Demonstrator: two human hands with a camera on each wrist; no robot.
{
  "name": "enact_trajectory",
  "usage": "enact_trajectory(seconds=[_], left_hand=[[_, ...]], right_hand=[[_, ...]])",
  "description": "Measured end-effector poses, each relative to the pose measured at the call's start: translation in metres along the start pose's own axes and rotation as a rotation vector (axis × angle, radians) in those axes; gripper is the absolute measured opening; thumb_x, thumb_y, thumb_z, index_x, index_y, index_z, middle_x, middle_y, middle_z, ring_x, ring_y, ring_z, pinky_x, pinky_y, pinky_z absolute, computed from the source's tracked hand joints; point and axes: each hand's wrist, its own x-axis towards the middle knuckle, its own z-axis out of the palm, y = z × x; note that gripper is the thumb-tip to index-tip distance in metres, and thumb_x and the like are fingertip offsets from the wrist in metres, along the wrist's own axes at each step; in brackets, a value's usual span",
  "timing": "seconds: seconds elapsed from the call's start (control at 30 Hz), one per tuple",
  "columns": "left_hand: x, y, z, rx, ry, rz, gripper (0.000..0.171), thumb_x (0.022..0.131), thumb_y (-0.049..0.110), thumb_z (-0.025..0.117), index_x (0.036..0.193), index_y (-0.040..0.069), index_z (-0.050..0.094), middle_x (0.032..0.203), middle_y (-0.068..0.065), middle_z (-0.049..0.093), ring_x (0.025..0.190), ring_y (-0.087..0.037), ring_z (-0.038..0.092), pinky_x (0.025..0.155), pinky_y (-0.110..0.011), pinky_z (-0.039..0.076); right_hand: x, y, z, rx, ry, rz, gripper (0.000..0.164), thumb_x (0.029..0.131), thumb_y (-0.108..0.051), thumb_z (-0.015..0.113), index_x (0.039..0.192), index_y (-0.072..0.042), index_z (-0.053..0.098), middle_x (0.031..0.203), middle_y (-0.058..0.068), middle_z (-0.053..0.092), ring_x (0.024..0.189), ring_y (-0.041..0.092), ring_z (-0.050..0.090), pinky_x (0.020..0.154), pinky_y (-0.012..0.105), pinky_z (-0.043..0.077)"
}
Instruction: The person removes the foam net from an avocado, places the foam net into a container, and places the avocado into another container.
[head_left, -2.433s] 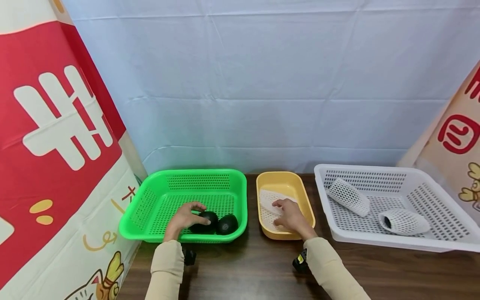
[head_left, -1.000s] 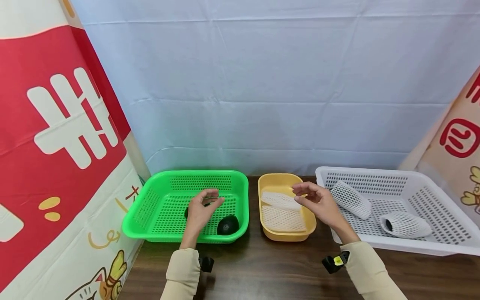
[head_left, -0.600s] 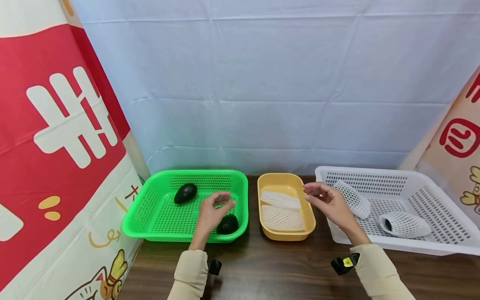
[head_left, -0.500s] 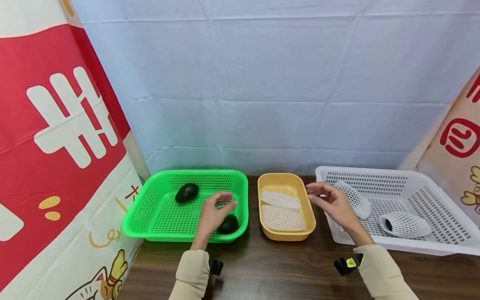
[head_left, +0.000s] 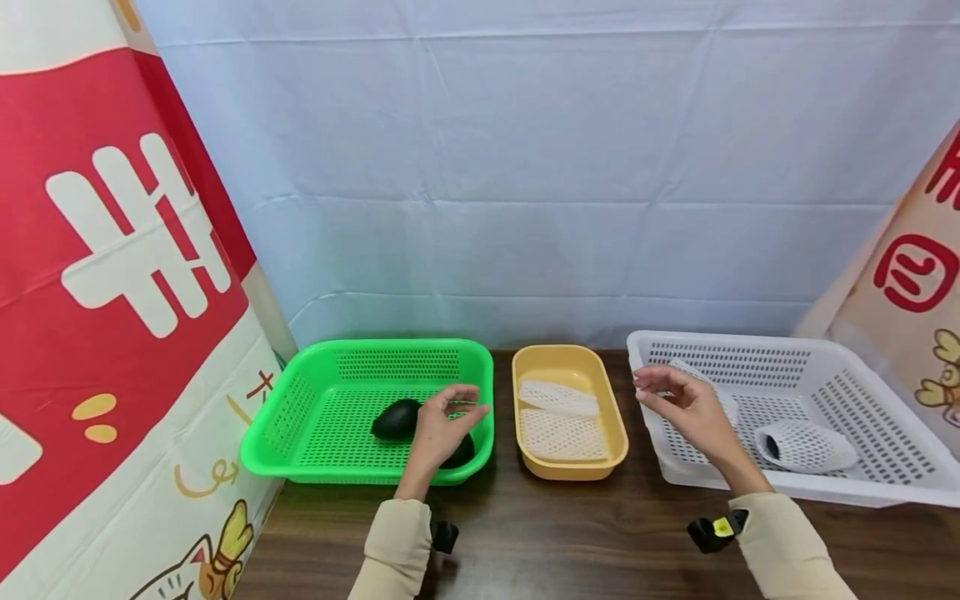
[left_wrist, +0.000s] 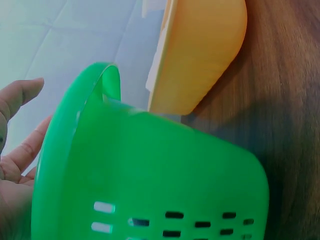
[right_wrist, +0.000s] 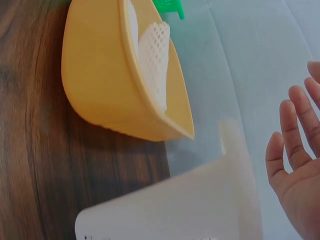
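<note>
My left hand (head_left: 442, 427) hovers above the right part of the green basket (head_left: 277, 454), fingers loosely bent, holding nothing. Below it lie two dark, egg-shaped fruits that look like avocados: one avocado (head_left: 396, 420) shows nearly whole, while the hand partly hides the other avocado (head_left: 462, 452). My right hand (head_left: 693, 417), likewise holding nothing, is over the left side of the white basket (head_left: 750, 482). In that basket lie two white foam net sleeves: a foam net sleeve (head_left: 806, 446) with something dark inside, and another sleeve (head_left: 682, 367) mostly behind the hand.
Between the baskets stands a yellow tray (head_left: 573, 472) with flat white foam nets (head_left: 562, 433) inside. Everything rests on a dark wooden table (head_left: 540, 542). A pale cloth (head_left: 480, 167) hangs behind, and printed cloths flank both sides.
My left hand has left the avocado and moved right. That avocado moved towards the basket's back left, then back towards the front. My right hand went from the yellow tray to the white basket.
</note>
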Motion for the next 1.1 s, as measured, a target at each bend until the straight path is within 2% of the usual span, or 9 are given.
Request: enact_trajectory(seconds=[0.13, 0.33, 0.6, 0.83, 0.93, 1.1], left_hand=[[0.001, 0.001, 0.003, 0.014, -0.003, -0.002, 0.043, 0.076, 0.036, 0.070, 0.110, 0.011, 0.061, 0.105, -0.007, 0.059, 0.091, -0.015, 0.056, 0.072, -0.030, 0.048], [0.001, 0.000, 0.006, 0.027, -0.017, -0.015, 0.043, 0.075, 0.037, 0.069, 0.109, 0.012, 0.062, 0.104, -0.005, 0.059, 0.090, -0.018, 0.056, 0.070, -0.031, 0.048], [-0.001, 0.000, 0.011, 0.019, -0.021, -0.017, 0.035, 0.075, 0.039, 0.070, 0.104, 0.022, 0.062, 0.103, -0.003, 0.059, 0.089, -0.017, 0.057, 0.069, -0.030, 0.048], [-0.003, 0.003, 0.020, -0.024, -0.003, -0.007, 0.032, 0.074, 0.035, 0.071, 0.103, 0.024, 0.062, 0.098, 0.004, 0.060, 0.086, -0.014, 0.058, 0.070, -0.031, 0.048], [-0.003, 0.004, 0.025, -0.050, 0.005, -0.001, 0.033, 0.074, 0.034, 0.072, 0.103, 0.022, 0.063, 0.097, 0.003, 0.060, 0.085, -0.014, 0.059, 0.068, -0.030, 0.049], [-0.004, 0.007, 0.034, -0.107, 0.023, 0.017, 0.033, 0.074, 0.029, 0.072, 0.104, 0.020, 0.062, 0.096, 0.000, 0.060, 0.085, -0.015, 0.059, 0.067, -0.030, 0.050]], right_hand=[[-0.003, 0.002, -0.006, -0.023, 0.015, 0.024, 0.027, 0.083, -0.004, 0.062, 0.109, 0.001, 0.057, 0.097, 0.019, 0.057, 0.086, 0.018, 0.056, 0.068, 0.020, 0.047], [-0.008, 0.007, -0.013, -0.050, 0.028, 0.036, 0.027, 0.083, -0.006, 0.062, 0.109, -0.001, 0.058, 0.097, 0.016, 0.058, 0.086, 0.019, 0.055, 0.066, 0.019, 0.046], [-0.016, 0.016, -0.019, -0.056, 0.030, 0.046, 0.027, 0.083, -0.005, 0.062, 0.110, -0.003, 0.058, 0.097, 0.018, 0.057, 0.085, 0.016, 0.055, 0.064, 0.020, 0.045], [-0.021, 0.023, -0.027, -0.036, 0.037, 0.065, 0.028, 0.084, -0.005, 0.061, 0.111, 0.000, 0.057, 0.098, 0.018, 0.057, 0.087, 0.015, 0.054, 0.066, 0.021, 0.045], [-0.023, 0.023, -0.030, -0.047, 0.045, 0.087, 0.029, 0.084, -0.006, 0.061, 0.112, 0.000, 0.056, 0.100, 0.023, 0.055, 0.088, 0.016, 0.053, 0.067, 0.021, 0.045], [-0.027, 0.023, -0.035, -0.053, 0.070, 0.103, 0.029, 0.084, -0.006, 0.061, 0.111, 0.003, 0.055, 0.099, 0.023, 0.056, 0.086, 0.016, 0.054, 0.066, 0.020, 0.045]])
